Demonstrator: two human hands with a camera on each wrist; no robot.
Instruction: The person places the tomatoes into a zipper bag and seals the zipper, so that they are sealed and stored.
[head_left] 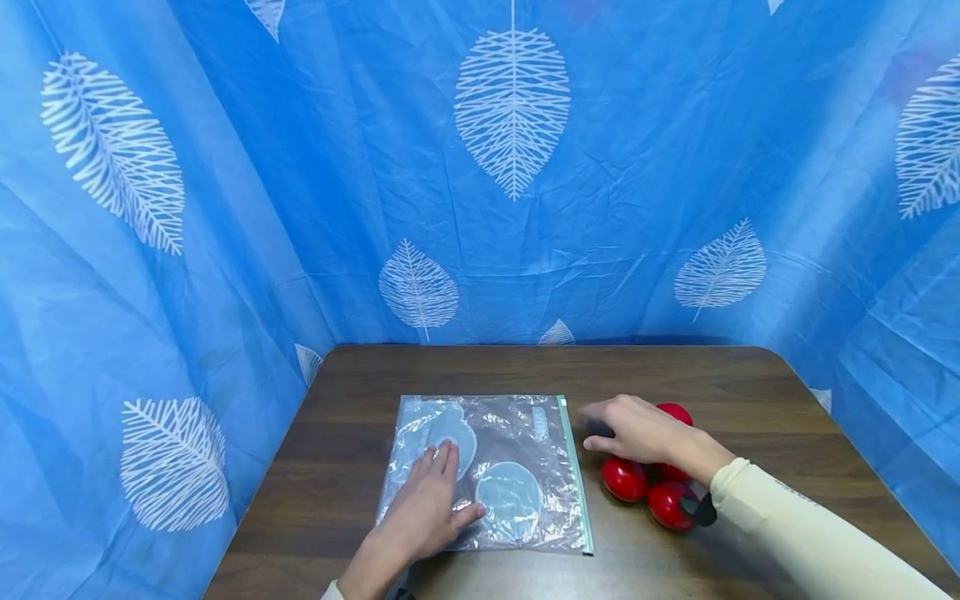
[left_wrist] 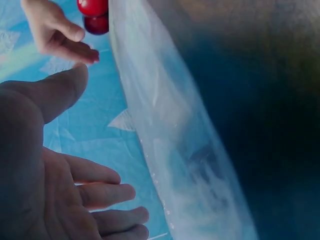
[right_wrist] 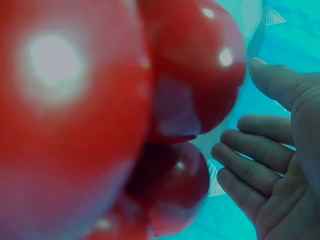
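The left hand (head_left: 426,507) was spread over the bag (head_left: 555,467); right of it, by balls (head_left: 624,479), hovered the loose-fingered right hand (head_left: 639,430).

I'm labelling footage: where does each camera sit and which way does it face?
Head: on the head, looking forward and down at the bag and red balls; left hand, right hand show.
Left wrist: worn there, facing the bag; both hands show.
Right wrist: worn there, facing red balls; right hand shows.
Wrist views share red balls and right hand.
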